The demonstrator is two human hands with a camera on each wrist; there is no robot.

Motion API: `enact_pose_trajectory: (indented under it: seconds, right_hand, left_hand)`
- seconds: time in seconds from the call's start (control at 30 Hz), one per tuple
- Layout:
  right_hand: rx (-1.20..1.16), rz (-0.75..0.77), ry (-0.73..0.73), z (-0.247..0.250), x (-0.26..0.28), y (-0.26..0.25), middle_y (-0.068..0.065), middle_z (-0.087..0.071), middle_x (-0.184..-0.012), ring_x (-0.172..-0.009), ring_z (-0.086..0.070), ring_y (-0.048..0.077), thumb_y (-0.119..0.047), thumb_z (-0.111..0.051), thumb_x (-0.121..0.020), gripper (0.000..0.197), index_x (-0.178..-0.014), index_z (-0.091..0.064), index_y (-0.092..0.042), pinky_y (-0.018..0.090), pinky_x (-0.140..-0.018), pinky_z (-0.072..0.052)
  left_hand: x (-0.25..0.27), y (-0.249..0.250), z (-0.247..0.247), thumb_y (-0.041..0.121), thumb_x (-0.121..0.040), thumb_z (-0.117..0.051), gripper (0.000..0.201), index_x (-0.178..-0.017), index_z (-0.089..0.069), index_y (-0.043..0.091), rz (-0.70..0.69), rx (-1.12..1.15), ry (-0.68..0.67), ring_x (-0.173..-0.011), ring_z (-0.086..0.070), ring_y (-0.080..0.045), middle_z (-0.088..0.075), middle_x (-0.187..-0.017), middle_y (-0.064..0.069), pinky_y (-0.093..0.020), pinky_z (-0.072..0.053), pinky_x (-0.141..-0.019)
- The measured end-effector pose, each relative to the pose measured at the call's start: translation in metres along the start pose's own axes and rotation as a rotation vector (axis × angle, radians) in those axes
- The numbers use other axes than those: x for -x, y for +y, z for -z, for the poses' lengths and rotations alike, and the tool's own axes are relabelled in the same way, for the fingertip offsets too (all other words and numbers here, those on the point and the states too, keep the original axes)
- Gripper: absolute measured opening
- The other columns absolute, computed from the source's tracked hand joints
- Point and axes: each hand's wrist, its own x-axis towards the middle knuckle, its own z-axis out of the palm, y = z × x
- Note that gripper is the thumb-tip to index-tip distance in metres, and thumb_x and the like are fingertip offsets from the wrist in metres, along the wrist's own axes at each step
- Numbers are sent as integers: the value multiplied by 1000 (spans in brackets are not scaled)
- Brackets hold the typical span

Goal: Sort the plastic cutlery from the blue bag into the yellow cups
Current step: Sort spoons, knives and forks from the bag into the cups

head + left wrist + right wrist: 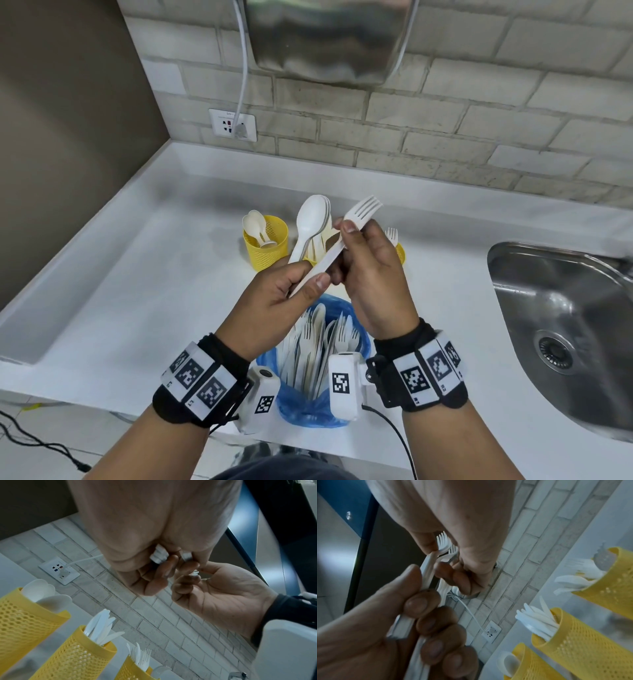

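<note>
Above the blue bag [301,407], which holds several white forks and spoons, both hands share a bundle of cutlery. My left hand [308,277] grips the handles of stacked spoons [310,219] and the handle of a white fork [359,214]. My right hand [346,236] pinches that fork just below its tines. The right wrist view shows two sets of tines [444,543] under my right thumb. One yellow cup [265,241] holds spoons, and another yellow cup [400,253] with forks peeks out behind my right hand. The left wrist view shows the knife cup [77,654] between them.
A steel sink [565,325] lies to the right in the white counter [137,274]. A wall socket [233,125] with a white cable sits on the brick wall behind the cups, under a metal appliance [325,37].
</note>
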Motion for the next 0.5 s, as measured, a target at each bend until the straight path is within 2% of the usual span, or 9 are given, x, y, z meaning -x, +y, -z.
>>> enact_pose_trajectory:
  seconds: [0.03, 0.07, 0.13, 0.17, 0.23, 0.3, 0.33, 0.4, 0.5]
  right_hand:
    - [-17, -36, -32, -1, 1, 1, 14, -48, -77, -65, -43, 26, -44, -61, -93, 27, -100, -64, -18, 34, -59, -37]
    - [-23, -60, -65, -1, 2, 1, 15, -50, -82, -72, -42, 29, -47, -64, -91, 28, -97, -68, -21, 37, -62, -38]
    - [-18, -71, -120, -1, 4, -1, 16, -52, -86, -81, -41, 33, -52, -65, -92, 30, -87, -72, -23, 45, -71, -37]
    - [-10, -65, -133, -1, 5, -2, 17, -52, -85, -81, -41, 34, -52, -63, -93, 32, -83, -71, -22, 47, -74, -36]
    - [-19, -48, -121, 0, 4, -4, 13, -58, -82, -78, -44, 34, -44, -56, -99, 33, -81, -67, -18, 47, -75, -38]
    - [-114, -44, -89, 1, 2, -7, 6, -61, -80, -73, -52, 28, -34, -48, -104, 34, -83, -61, -11, 42, -70, -45]
    - [-181, -45, -74, 3, 1, -9, 7, -60, -82, -73, -55, 24, -32, -46, -106, 34, -84, -58, -9, 40, -69, -48]
    - [-307, -38, -38, 8, -2, -13, 13, -61, -85, -75, -59, 25, -31, -42, -109, 35, -85, -54, -8, 40, -74, -51]
    - [-425, 15, 7, 14, -6, -19, 15, -61, -80, -67, -59, 29, -31, -38, -109, 31, -90, -51, -11, 44, -76, -51]
  left_hand:
    - [0, 1, 0, 39, -103, -54, 21, -85, -66, 38, -8, 15, -7, -75, -55, -9, -56, -79, 8, -29, -48, -71]
    - [0, 1, 0, 36, -103, -53, 20, -89, -68, 36, -15, 26, -12, -80, -59, -11, -61, -83, 8, -29, -51, -74]
    - [-1, 1, 0, 38, -103, -52, 23, -93, -69, 28, -23, 35, -21, -85, -61, -19, -64, -87, -2, -37, -52, -78]
    - [0, 2, 0, 41, -102, -51, 23, -91, -68, 30, -24, 37, -25, -83, -60, -21, -61, -85, -5, -39, -51, -77]
    - [1, 3, 0, 48, -100, -48, 27, -83, -64, 34, -18, 23, -20, -76, -53, -22, -54, -78, -5, -39, -47, -71]
    - [2, 3, 0, 53, -100, -42, 39, -81, -60, 24, -2, 1, -8, -73, -51, -18, -52, -78, -5, -40, -47, -72]
    - [3, 4, 0, 55, -100, -39, 44, -83, -59, 21, 11, 1, -5, -72, -51, -16, -53, -79, -5, -40, -47, -73]
    - [4, 5, 1, 54, -101, -34, 43, -89, -59, 21, 19, 20, -12, -71, -51, -10, -55, -84, -1, -35, -48, -75]
    - [5, 8, 3, 49, -104, -36, 30, -105, -54, 26, 18, 79, -40, -69, -50, -12, -56, -88, 16, -33, -47, -73]
